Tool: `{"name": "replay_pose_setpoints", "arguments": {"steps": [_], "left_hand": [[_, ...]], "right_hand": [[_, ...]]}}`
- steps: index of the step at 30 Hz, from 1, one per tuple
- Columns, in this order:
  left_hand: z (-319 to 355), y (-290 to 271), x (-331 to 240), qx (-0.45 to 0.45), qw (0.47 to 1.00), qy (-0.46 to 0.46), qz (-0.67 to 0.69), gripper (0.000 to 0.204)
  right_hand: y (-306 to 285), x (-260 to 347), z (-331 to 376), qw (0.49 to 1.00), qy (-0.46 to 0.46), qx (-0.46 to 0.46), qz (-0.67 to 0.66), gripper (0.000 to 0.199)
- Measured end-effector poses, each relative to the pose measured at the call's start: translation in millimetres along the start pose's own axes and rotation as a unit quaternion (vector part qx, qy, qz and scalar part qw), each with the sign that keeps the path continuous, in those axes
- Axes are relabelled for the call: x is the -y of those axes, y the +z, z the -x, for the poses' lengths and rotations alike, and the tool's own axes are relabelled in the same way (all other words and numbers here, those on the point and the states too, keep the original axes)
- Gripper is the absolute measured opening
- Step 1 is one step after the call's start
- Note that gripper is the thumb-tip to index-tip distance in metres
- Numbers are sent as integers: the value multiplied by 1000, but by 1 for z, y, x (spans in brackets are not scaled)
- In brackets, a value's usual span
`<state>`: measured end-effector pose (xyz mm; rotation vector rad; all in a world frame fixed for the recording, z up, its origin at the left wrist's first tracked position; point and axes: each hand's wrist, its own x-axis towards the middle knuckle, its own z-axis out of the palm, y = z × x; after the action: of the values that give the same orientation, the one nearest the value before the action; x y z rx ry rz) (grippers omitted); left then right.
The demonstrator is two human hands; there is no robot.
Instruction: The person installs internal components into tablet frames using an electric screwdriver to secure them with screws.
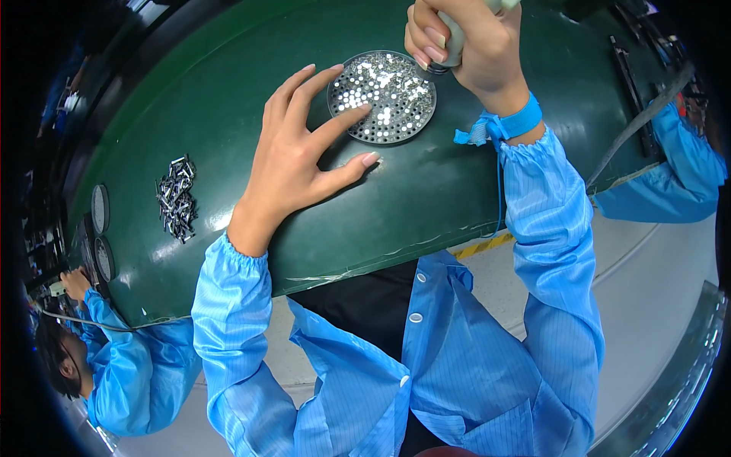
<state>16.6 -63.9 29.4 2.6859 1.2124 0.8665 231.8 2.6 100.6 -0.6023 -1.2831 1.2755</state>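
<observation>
I am standing at a dark green work surface (pixel 426 198) that is curving across the view, with a pale floor showing below its near edge and my blue smock sleeves coming up from the bottom.

Nearest to me, my left hand (pixel 293 156) is resting palm down on the green top with its fingers spread wide; the fingertips are reaching up and to the right, and one or two of them are touching the near left rim of the round perforated tray (pixel 382 97). The tray is lying flat just beyond that hand, being round it has no long axis, and small shiny screws (pixel 388 80) are scattered over its holes.

My right hand (pixel 461 46) is working just past the tray's far right edge, closed around the pale grip of a handheld driver (pixel 454 42), whose dark tip is pointing down at the rim there. A blue wrist strap (pixel 512 122) is sitting on that wrist. So the tray is lying between my two hands, both at its rim, with nothing standing between them and it.

Well off to the left of my left hand, a loose heap of small metal parts (pixel 176 198) is lying on the green top. Farther out, co-workers' blue sleeves are showing at both edges.
</observation>
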Motion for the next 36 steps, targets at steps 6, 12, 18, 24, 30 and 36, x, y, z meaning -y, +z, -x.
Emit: {"name": "replay_pose_setpoints", "arguments": {"steps": [6, 12, 18, 24, 30, 36], "left_hand": [[-1, 3, -3, 3, 999, -4, -32, 50], [-2, 7, -1, -13, 1000, -4, -18, 45], [-5, 7, -3, -5, 999, -10, -43, 46], [-5, 7, -3, -26, 997, 21, -73, 42], [-5, 8, 1, -28, 999, 13, -43, 45], [-7, 7, 2, -31, 999, 13, -26, 45]], "right_hand": [[0, -1, 0, 1000, -5, 2, 2, 15], [-1, -1, 0, 1000, -4, 3, -4, 17], [0, 0, 0, 1000, 5, -3, -6, 17], [-1, -2, 0, 1000, 10, -6, -9, 17], [-1, -2, -2, 1000, 13, -6, -3, 16], [-4, -4, -3, 1000, 9, -6, -8, 15]]}}
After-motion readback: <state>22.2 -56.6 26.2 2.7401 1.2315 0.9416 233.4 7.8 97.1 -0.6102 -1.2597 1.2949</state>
